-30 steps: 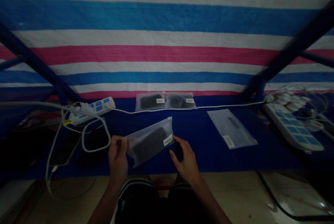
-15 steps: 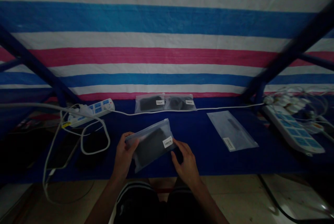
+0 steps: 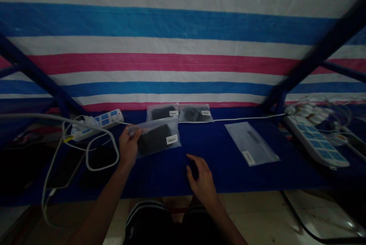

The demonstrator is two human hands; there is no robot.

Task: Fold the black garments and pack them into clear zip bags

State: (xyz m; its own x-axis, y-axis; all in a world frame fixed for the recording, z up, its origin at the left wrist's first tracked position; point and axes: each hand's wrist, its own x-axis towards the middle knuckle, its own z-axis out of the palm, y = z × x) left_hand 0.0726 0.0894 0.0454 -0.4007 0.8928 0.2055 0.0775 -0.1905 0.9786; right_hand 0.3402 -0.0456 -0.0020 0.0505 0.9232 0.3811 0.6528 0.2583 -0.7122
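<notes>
My left hand [image 3: 129,146] grips the left end of a frosted zip pouch [image 3: 156,138], thumb on top. Something dark lies inside the pouch, and a white barcode label sits near its right end. My right hand [image 3: 202,178] is off the pouch, over the blue surface, with thumb and fingers apart and nothing in them. Behind the held pouch, two similar labelled pouches with dark contents, a left one [image 3: 160,112] and a right one [image 3: 193,114], lie side by side. Farther right is a flatter frosted pouch [image 3: 251,144] with a white label and a small dark shape inside.
A white power strip [image 3: 110,117] with plugs and looping white cable [image 3: 117,148] is at left, near a dark phone [image 3: 65,168]. Another power strip [image 3: 320,144] with bunched cables stands at right. Blue frame bars and a striped sheet [image 3: 177,62] rise behind.
My left hand has carried the pouch up and left, toward the two pouches at the back. My right hand has let go of its right end and stayed lower down.
</notes>
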